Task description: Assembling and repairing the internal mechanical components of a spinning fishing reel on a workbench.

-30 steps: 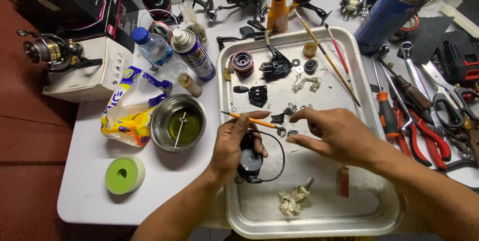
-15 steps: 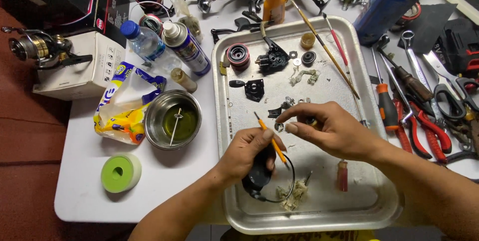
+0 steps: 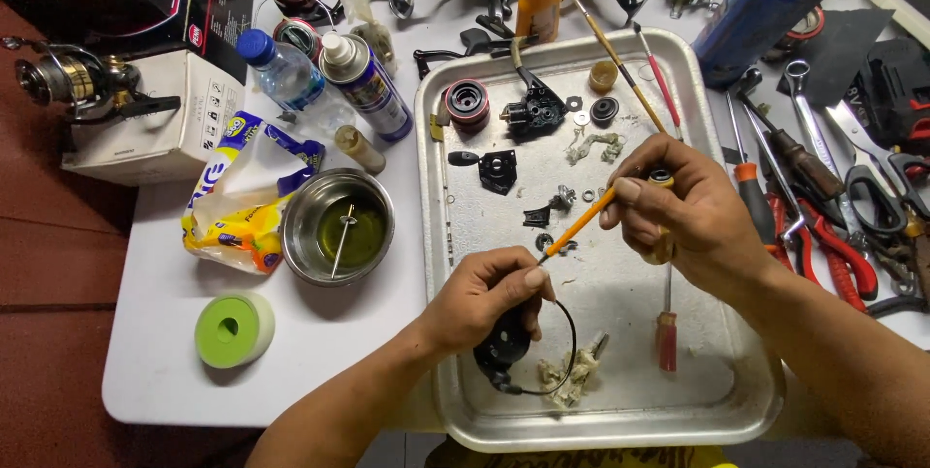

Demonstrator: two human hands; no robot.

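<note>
The white surface is crowded, and the metal tray sits toward its near right corner, hanging close to the near edge; a knock from my forearm could, I think, slide it off and spill every loose part. Left of the tray stands a steel bowl of yellowish liquid with a thin rod in it, just beside a spray can and a bottle; a careless elbow could tip any of them into the work. My left hand is closed around the black reel body near the tray's near left corner, its wire bail looping out toward a wad of rag. That loop could catch the rag and drag lint into the mechanism. My right hand pinches an orange stick narrowly, its tip aimed down at the reel just beside my left thumb; too much pressure and it may slip and jab the thumb or flick grease about. A red screwdriver lies under my right wrist and could roll. Smallest and most at risk are the washers and screws scattered mid-tray: one sweep of a sleeve would likely scatter them.
</note>
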